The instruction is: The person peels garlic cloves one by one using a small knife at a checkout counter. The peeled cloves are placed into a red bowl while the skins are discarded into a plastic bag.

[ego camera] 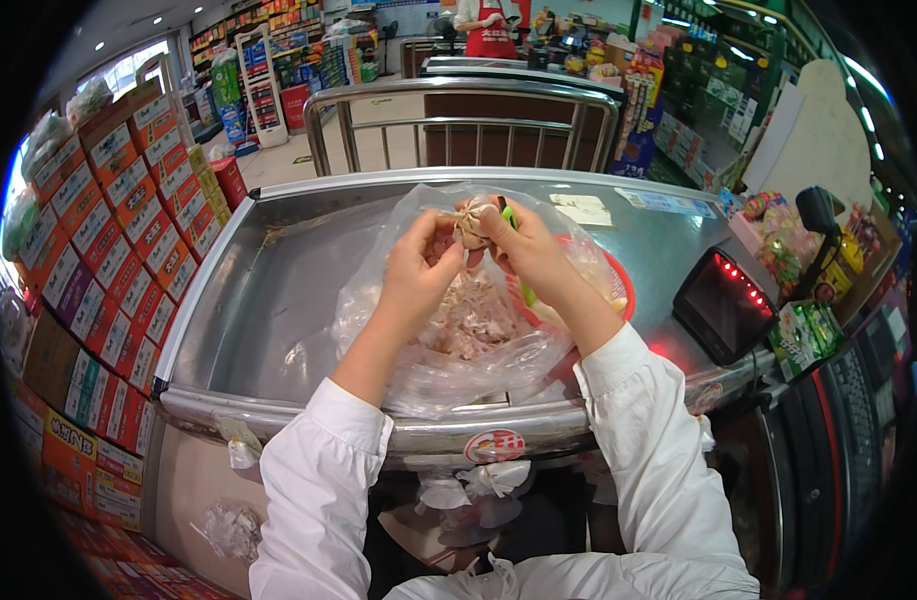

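Observation:
Between my two hands is a garlic bulb (471,225) with loose, papery skin, raised above an opened clear plastic bag (376,300). My left hand (422,259) grips its left side with fingers curled. On the other side, my right hand (529,244) pinches the bulb between thumb and fingers. A green-handled tool (509,216), perhaps a small knife, is also tucked in my right hand; most of it is hidden. Garlic skins and bits (477,319) are heaped in the bag. Partly behind my right wrist stands a red plastic basket (622,281) with pale pieces, apparently peeled cloves.
The metal checkout counter (301,330) carries a barcode scanner (725,300) at right. Beyond its far edge runs a steel railing (458,88). Stacked cartons (120,225) line the left. A person in a red apron (490,34) stands at the back. Candy displays (785,232) fill the right side.

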The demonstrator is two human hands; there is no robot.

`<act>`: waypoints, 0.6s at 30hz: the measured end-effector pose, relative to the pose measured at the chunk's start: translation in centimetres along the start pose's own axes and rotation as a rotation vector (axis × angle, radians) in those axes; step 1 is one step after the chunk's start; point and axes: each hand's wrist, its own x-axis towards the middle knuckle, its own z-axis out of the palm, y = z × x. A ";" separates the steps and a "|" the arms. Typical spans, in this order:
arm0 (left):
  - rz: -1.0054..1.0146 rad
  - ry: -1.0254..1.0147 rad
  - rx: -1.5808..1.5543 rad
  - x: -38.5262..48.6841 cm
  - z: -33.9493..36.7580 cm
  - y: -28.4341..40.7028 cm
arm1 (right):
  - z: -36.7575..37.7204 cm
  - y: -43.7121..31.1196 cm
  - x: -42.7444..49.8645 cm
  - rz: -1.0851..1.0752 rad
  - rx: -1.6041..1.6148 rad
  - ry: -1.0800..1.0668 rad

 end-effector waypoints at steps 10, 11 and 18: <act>-0.278 -0.151 -0.083 0.0 -0.5 0.1 | 0.4 0.5 0.2 0.013 0.166 0.074; -0.282 -0.156 -0.131 0.1 -0.5 -0.2 | 0.4 0.6 0.2 -0.016 0.165 0.036; -0.250 -0.149 -0.368 0.0 0.1 -2.0 | 0.8 0.7 0.0 -0.068 0.010 0.074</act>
